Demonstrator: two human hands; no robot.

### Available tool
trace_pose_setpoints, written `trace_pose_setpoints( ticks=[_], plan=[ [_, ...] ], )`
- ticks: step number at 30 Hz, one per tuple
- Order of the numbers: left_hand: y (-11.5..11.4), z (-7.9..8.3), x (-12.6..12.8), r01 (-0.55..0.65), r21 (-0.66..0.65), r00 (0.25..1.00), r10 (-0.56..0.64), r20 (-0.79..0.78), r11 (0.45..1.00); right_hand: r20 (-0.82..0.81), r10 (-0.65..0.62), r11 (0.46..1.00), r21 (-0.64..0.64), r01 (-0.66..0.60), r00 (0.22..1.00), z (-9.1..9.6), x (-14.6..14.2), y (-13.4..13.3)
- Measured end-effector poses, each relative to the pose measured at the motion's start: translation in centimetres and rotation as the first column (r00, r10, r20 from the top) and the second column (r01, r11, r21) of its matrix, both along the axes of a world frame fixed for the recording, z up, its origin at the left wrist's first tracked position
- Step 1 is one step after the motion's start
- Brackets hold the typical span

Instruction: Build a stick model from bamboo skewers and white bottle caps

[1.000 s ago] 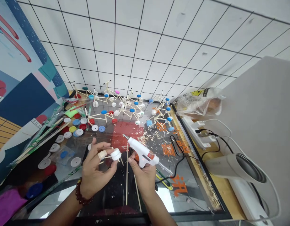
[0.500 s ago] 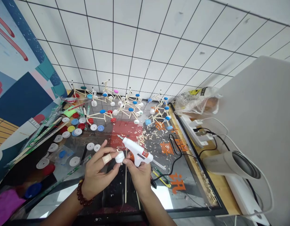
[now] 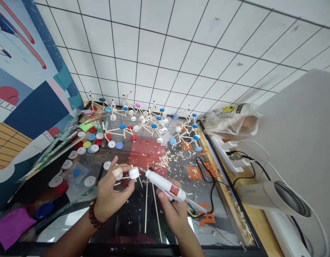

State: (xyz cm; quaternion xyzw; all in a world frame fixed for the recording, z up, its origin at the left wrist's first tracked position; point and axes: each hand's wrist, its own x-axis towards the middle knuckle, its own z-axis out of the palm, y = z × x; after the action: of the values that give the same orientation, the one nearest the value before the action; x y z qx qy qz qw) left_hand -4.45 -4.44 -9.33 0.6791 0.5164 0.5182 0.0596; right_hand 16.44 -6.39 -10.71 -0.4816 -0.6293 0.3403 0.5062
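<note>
Between the thumb and fingers of my left hand is a white bottle cap, with thin stick ends showing at it. My right hand grips a white hot glue gun by its handle. The gun's nozzle points left and is close to the cap's right side; whether they touch I cannot tell. A clear glue stick pokes from the gun's rear. Below and between my hands, thin wooden sticks lie on the dark glass tabletop.
Several stick-and-cap models stand along the tiled wall. Loose bottle caps are scattered at left. Wood scraps litter the middle. A black cable loops at right, near a power strip and a plastic bag.
My right hand has drawn the glue gun down and right, bringing its nozzle level with the cap's right side. My left hand still holds the cap, slightly higher. The view has shifted a little.
</note>
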Motion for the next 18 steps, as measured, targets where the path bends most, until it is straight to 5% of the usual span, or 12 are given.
trace_pose_setpoints(
  ticks=[5,18],
  plan=[
    [0.13,0.4,-0.1,-0.004,0.025,0.999,0.005,-0.043,1.0,0.192,0.076,0.993,0.076,-0.092,0.978,0.0,0.57,-0.96],
    [0.1,0.51,-0.13,0.002,0.093,0.997,0.005,-0.072,0.996,0.24,0.047,0.986,0.142,-0.083,0.97,0.33,0.01,-0.97]
  ],
)
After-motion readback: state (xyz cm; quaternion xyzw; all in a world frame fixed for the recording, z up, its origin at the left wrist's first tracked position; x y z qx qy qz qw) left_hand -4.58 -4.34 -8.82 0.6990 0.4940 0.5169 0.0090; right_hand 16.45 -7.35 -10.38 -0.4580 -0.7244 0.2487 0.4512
